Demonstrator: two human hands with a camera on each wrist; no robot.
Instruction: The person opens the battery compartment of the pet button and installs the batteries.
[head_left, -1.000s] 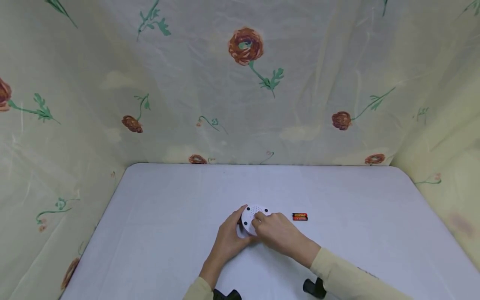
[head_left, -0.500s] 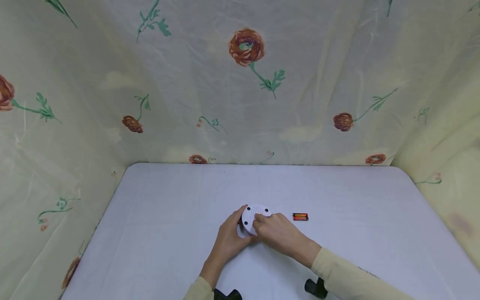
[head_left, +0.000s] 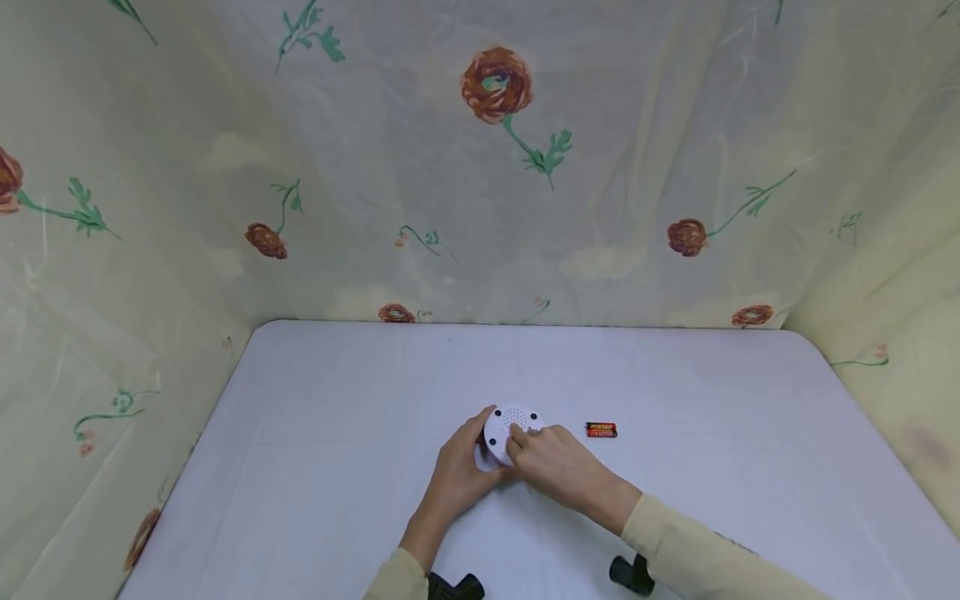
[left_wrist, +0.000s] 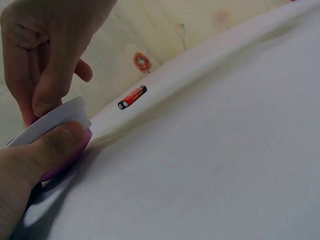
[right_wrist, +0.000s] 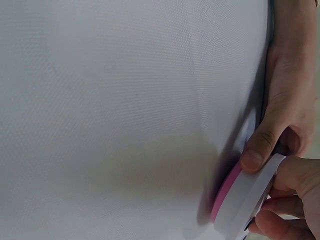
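Note:
A round white device [head_left: 498,428] with small holes and black feet on its upturned face is between my hands, over the table. Its pink lower rim shows in both wrist views. My left hand [head_left: 460,468] grips it by the edge, thumb on the near side and fingers round the far side. My right hand [head_left: 564,472] has curled fingers, with fingertips touching the device's face. Whether those tips pinch a small part is hidden. To the right lie two small red and black batteries [head_left: 602,430], side by side and untouched.
A white cloth covers the table [head_left: 337,400]. Flower-printed curtains [head_left: 360,167] hang behind it and at both sides. Black wrist-worn pieces [head_left: 632,575] sit below each forearm near the front.
The head view has tilted slightly, so the whole scene sits a little higher. Both hands keep almost the same pose on the device, and the batteries have not moved.

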